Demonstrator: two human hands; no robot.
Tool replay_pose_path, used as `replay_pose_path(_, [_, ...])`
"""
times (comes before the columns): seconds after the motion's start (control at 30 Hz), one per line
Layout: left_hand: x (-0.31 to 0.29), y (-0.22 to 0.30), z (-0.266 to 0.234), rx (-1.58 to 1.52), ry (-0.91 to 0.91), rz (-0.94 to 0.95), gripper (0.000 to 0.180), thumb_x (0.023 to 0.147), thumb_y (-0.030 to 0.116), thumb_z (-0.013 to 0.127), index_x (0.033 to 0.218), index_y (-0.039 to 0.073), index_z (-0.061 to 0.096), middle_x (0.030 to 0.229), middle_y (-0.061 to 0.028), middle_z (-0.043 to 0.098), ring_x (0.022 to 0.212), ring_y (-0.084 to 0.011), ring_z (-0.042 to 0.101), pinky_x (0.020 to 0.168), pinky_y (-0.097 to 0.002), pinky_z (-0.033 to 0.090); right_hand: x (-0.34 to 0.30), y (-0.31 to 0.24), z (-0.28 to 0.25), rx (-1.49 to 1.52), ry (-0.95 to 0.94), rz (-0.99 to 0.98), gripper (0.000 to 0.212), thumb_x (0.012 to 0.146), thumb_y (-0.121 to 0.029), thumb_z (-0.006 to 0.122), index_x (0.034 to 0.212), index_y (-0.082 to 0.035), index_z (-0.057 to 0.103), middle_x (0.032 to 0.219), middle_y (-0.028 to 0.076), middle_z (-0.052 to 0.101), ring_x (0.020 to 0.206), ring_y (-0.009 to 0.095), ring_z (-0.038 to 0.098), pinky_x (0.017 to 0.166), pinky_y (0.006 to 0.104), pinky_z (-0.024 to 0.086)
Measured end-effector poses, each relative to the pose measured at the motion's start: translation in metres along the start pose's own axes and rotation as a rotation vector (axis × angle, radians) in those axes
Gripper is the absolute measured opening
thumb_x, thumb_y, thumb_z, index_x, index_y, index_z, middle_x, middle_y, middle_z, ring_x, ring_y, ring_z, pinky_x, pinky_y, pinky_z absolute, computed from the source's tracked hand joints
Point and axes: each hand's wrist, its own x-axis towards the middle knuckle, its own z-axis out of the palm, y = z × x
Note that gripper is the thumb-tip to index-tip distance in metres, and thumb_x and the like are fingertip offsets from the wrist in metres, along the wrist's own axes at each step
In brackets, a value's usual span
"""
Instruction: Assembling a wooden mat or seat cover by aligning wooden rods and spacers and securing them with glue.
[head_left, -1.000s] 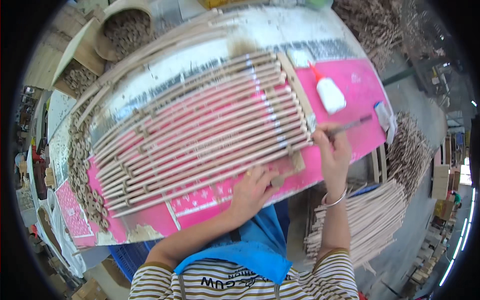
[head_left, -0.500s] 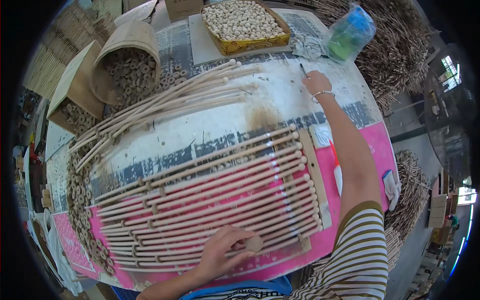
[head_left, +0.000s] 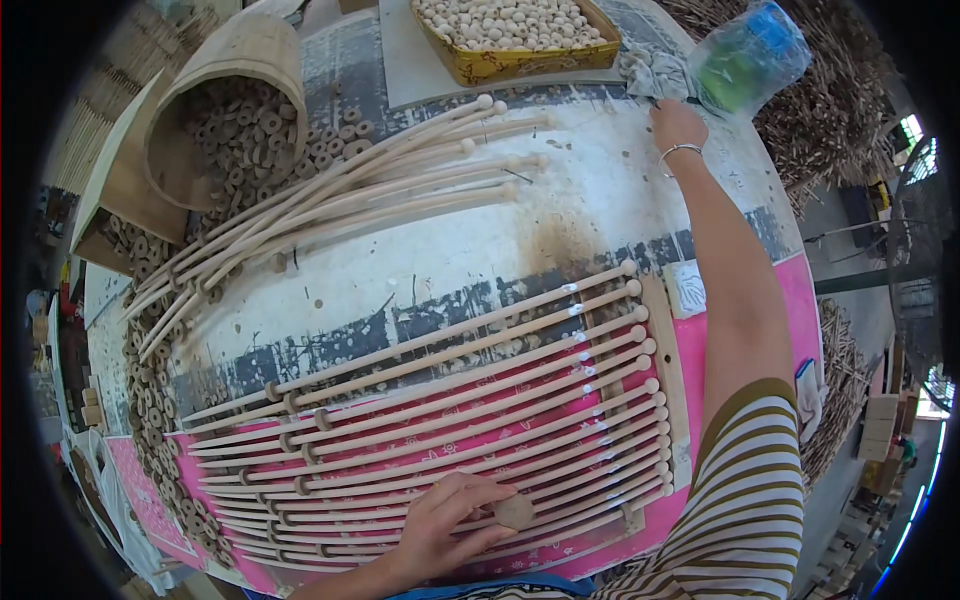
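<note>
My left hand (head_left: 455, 525) is closed around the edge of a round, flat wooden disc (head_left: 515, 511), held low over the near rods. Thin wooden rods (head_left: 430, 398) lie side by side beneath it, each with a ball at its right end. Small wooden rings (head_left: 322, 419) sit around several rods toward their left ends. My right hand (head_left: 680, 128) is stretched to the far right of the table, closed, beside a crumpled white cloth (head_left: 655, 72). A dark pen-like tool shows only as a small dark tip at its fingers; the rest is hidden.
Wooden rings spill from a tipped wooden bucket (head_left: 290, 60) at the left. More ball-ended rods (head_left: 330, 200) lie in a loose pile. A yellow tray (head_left: 520, 66) holds wooden balls. A plastic bag (head_left: 748, 62) stands far right. A wooden strip (head_left: 664, 350) borders the rods' ball ends.
My right hand has moved a little farther away, nearer the cloth, and the pen-like tool shows less. My left hand keeps the disc over the near rods. The whole view has shifted slightly.
</note>
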Motion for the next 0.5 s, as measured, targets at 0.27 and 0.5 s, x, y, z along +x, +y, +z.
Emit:
replay_pose_path(0.27, [-0.002,0.008,-0.001,0.008,0.074,-0.031,0.045,0.083,0.015,0.084,0.124,0.005,0.068,0.115,-0.0107,0.067,0.101,-0.0202,0.069,0.081,-0.031,0.066,0.005,0.0,0.01,0.261,0.191,-0.065,0.03,0.092,-0.022,0.069,0.121,-0.024,0.073,0.113,0.012,0.07,0.106,0.033,0.069,0.088,0.0468,0.056])
replay_pose_path(0.5, [-0.013,0.012,0.006,0.032,0.143,-0.004,0.044,0.084,0.008,0.082,0.125,0.006,0.066,0.113,-0.0094,0.064,0.097,-0.0192,0.068,0.075,-0.0285,0.064,-0.074,0.019,-0.078,0.797,0.027,-0.39,0.033,0.092,-0.022,0.071,0.125,-0.017,0.073,0.1,0.009,0.075,0.081,0.019,0.069,0.074,0.0338,0.054])
